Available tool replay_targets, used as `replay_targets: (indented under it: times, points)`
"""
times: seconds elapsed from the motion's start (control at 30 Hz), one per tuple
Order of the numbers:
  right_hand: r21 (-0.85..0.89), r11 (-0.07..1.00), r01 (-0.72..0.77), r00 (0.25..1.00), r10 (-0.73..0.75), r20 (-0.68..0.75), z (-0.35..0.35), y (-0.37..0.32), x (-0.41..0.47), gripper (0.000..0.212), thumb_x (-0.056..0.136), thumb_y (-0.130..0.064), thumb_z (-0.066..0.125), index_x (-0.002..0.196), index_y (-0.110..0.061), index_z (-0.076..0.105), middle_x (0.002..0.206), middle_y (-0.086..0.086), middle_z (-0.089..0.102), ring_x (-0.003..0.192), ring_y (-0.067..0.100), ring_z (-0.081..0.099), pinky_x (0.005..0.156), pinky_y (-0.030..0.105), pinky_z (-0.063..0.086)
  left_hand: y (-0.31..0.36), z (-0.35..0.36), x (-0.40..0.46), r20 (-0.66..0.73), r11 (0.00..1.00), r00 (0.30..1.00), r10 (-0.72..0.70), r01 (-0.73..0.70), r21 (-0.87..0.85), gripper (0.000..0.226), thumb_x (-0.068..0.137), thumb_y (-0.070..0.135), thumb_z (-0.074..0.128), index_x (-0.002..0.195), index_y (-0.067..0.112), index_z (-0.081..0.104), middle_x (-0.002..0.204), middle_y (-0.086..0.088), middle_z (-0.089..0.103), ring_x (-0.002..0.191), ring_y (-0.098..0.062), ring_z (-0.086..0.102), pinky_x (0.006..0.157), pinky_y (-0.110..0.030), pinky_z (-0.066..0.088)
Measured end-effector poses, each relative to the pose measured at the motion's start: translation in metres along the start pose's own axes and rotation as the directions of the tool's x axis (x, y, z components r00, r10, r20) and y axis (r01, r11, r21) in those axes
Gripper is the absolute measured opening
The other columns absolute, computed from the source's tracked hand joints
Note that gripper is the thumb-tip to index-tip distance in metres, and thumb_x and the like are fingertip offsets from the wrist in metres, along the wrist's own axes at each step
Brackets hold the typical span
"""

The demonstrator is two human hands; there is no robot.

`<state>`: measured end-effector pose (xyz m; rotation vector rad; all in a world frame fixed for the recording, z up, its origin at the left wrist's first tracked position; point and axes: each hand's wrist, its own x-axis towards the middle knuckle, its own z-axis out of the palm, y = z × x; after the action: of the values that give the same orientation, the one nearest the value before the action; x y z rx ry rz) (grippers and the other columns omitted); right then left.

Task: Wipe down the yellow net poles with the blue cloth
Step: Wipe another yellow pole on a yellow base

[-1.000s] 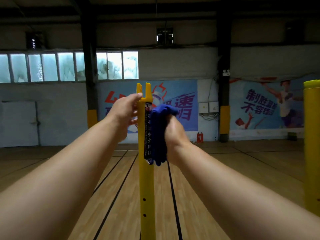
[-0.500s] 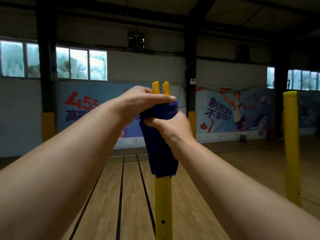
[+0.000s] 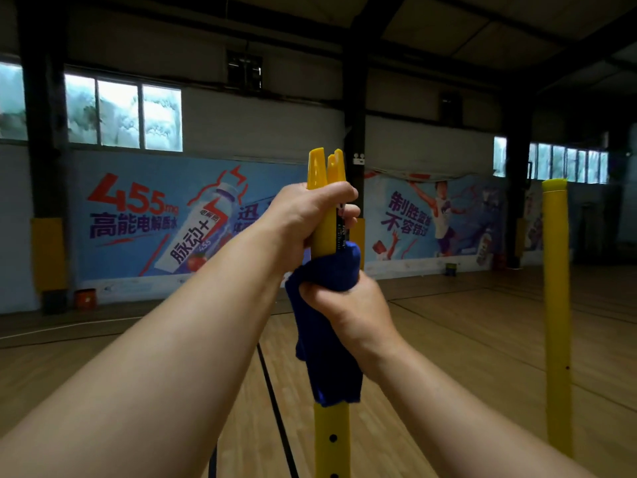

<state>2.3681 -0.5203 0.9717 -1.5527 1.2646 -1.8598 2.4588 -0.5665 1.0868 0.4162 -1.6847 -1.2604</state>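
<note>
Two bare forearms reach forward from the bottom of the view in a dim indoor sports hall. Two yellow net poles stand upright on the wooden floor [image 3: 482,339]. The near pole [image 3: 331,439] rises in the centre and ends in a forked tip with two prongs; two small round holes show low on its shaft. The left hand [image 3: 303,219] grips this pole just below the fork, fingers curled round it. Directly beneath, the right hand [image 3: 348,305] is wrapped round one blue cloth [image 3: 331,370], squeezing it against the pole; the cloth's loose end hangs down over the shaft. A dark strip with lettering, too small to read, runs down the pole between the hands. The second pole [image 3: 555,305] stands well apart at the right, untouched. On the far wall hang two large printed banners [image 3: 144,215], with windows [image 3: 124,115] above them.
</note>
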Motion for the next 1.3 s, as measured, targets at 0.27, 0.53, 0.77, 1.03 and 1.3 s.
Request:
replay_targets:
  times: [0.27,0.53,0.77,1.03,1.3]
  points:
    - [-0.080,0.996,-0.032,0.999,0.030,-0.023,0.000,-0.006,-0.005,0.050,0.059,-0.027,0.084,0.107,-0.024,0.069,0.099,-0.002,0.078,0.095,0.019,0.073,0.090,0.047,0.060,-0.002,0.012,-0.006,-0.044,0.989,0.999,0.009,-0.016,-0.146,0.019,0.088,0.010,0.070,0.104,0.004,0.063,0.067,-0.006,0.065,0.056,-0.019,0.062,0.058,-0.029,0.055]
    - [-0.091,0.995,-0.049,0.998,0.044,-0.054,0.001,-0.028,0.014,0.057,0.056,-0.032,0.085,0.110,-0.024,0.066,0.101,0.000,0.076,0.096,0.023,0.071,0.089,0.049,0.060,0.002,-0.003,0.000,0.130,0.990,0.990,-0.062,0.078,-0.121,0.023,0.083,0.007,0.078,0.101,0.012,0.065,0.072,-0.007,0.072,0.063,-0.018,0.071,0.064,-0.032,0.061]
    - [-0.131,0.991,-0.004,0.994,-0.011,-0.109,0.006,-0.007,0.003,0.052,0.049,-0.051,0.078,0.096,-0.030,0.066,0.088,-0.004,0.076,0.081,0.012,0.073,0.075,0.039,0.062,-0.006,-0.006,0.002,0.157,0.986,0.988,-0.012,0.038,-0.164,0.021,0.087,0.005,0.073,0.103,0.013,0.063,0.068,-0.005,0.070,0.060,-0.017,0.069,0.060,-0.030,0.060]
    - [-0.222,0.974,-0.054,0.977,0.006,-0.212,0.014,0.011,-0.022,0.066,0.040,-0.064,0.073,0.098,-0.035,0.061,0.087,-0.017,0.072,0.075,-0.001,0.068,0.066,0.027,0.056,-0.010,-0.006,0.001,0.145,0.989,0.989,0.031,-0.010,-0.147,0.028,0.089,0.009,0.074,0.113,0.010,0.060,0.078,-0.006,0.067,0.070,-0.018,0.067,0.073,-0.037,0.060]
    - [-0.240,0.966,-0.094,0.990,0.067,-0.121,0.008,-0.039,0.008,0.062,0.056,-0.037,0.081,0.113,-0.020,0.065,0.104,0.004,0.073,0.096,0.025,0.069,0.089,0.050,0.059,-0.007,-0.008,0.002,0.160,0.993,0.987,0.006,0.014,-0.119,0.018,0.089,0.010,0.074,0.102,0.013,0.063,0.072,-0.004,0.073,0.069,-0.018,0.073,0.068,-0.031,0.063]
